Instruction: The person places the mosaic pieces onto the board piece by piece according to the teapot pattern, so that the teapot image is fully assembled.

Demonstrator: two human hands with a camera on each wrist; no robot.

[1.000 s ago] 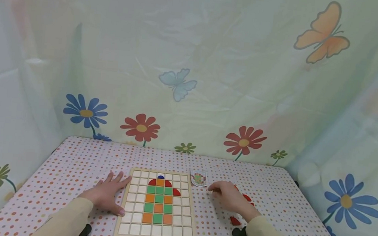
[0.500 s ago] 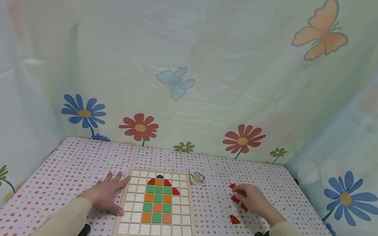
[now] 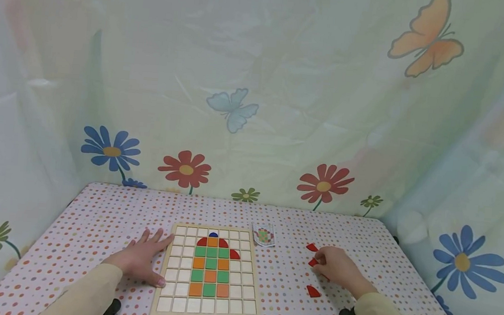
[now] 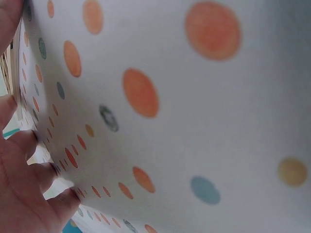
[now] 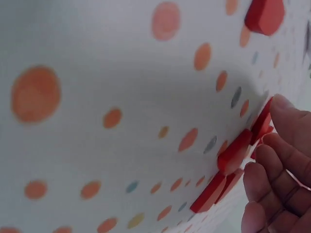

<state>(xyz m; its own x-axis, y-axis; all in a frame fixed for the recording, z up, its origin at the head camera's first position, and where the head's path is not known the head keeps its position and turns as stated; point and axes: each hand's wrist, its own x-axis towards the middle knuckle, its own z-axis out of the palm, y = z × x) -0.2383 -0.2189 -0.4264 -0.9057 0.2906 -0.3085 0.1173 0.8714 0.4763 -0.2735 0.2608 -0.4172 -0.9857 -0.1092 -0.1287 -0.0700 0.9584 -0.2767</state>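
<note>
In the head view my left hand [image 3: 138,260] lies with spread fingers at the left edge of a wooden grid board [image 3: 161,307], thumb and a fingertip touching its frame. Green and orange squares, red quarter-circle pieces and a small blue piece [image 3: 213,234] form a figure on the board. To the right, my right hand [image 3: 340,269] is low over the table among loose red pieces. Its thumb and index finger pinch a red quarter-circle block [image 5: 262,119], partly hidden by the fingers. Another red block [image 5: 235,153] lies right beside it.
A small picture card [image 3: 264,235] lies by the board's upper right corner. One loose red piece [image 3: 311,247] lies beyond my right hand, another loose red block [image 3: 313,291] nearer me. A flower-printed curtain [image 3: 254,127] stands behind the dotted table [image 3: 126,206].
My right hand has moved right, from near the card to the red pieces, and its thumb and index finger have closed on one. My left hand keeps its place at the board.
</note>
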